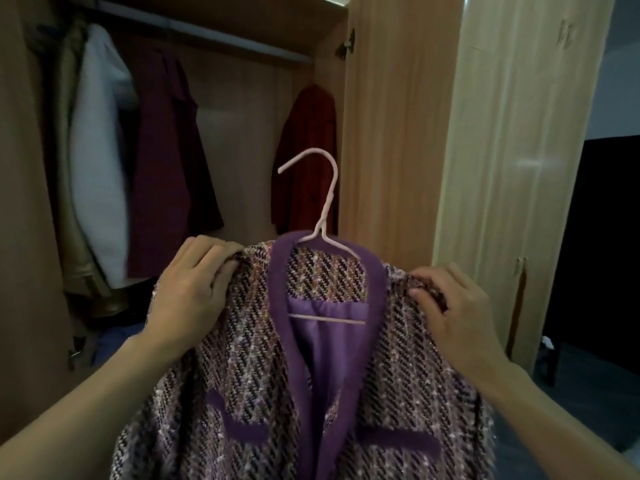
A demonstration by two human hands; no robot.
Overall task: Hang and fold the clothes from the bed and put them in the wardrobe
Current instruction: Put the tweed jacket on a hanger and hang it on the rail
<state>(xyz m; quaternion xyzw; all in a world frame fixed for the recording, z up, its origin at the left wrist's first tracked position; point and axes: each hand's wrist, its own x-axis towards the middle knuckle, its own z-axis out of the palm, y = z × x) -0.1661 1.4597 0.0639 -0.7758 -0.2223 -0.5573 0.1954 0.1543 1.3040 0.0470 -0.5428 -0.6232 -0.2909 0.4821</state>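
Note:
A purple tweed jacket [249, 368] with purple trim hangs on a pale pink hanger [323, 209], held up in front of the open wardrobe. My left hand [194, 289] grips the jacket's left shoulder. The right shoulder is pinched by my right hand [450, 306]. The hanger's hook points up and left, well below the wardrobe rail [207, 32]. The jacket's lower part runs out of view at the bottom.
On the rail hang a beige and white coat [93, 161], a dark maroon coat [169, 168] and a red coat [308, 161] at the right. The open wardrobe door [391, 133] stands to the right, with a pale closed section [519, 168] beyond. Between the maroon and red coats is a gap.

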